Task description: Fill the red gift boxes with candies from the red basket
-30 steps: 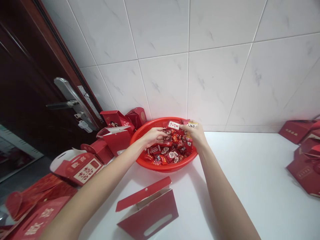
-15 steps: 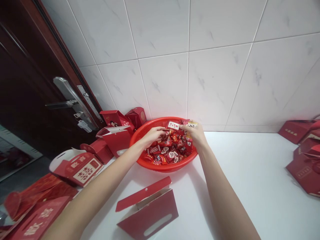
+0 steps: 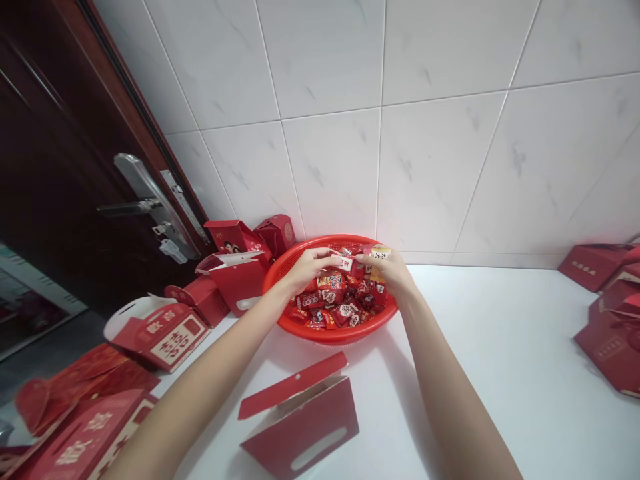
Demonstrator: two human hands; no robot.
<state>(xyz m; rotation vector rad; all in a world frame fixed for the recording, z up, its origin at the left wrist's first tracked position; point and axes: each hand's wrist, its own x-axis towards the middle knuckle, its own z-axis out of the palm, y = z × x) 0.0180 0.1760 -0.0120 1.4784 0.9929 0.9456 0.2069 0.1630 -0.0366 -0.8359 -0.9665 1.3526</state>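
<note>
A red oval plastic basket (image 3: 335, 339) filled with wrapped candies (image 3: 346, 312) stands against the tiled wall. Over its back part, my left hand (image 3: 311, 268) pinches the left end of a small red-and-white packet (image 3: 345, 263). The same packet's right end is between the fingers of my right hand (image 3: 391, 270), which also holds a yellow-and-white packet (image 3: 380, 253). Nearer to me, between my forearms, a red carton (image 3: 303, 423) stands with its top flap raised and a gap visible under it.
Several red gift boxes (image 3: 175, 333) line the left side, beside a dark door with a metal handle (image 3: 150, 200). More red boxes (image 3: 613, 333) sit at the far right of the white tabletop (image 3: 480, 333).
My left hand has moved up from the candies to the red-and-white packet and taken hold of its left end. The packet has been lowered slightly. The view has shifted a little.
</note>
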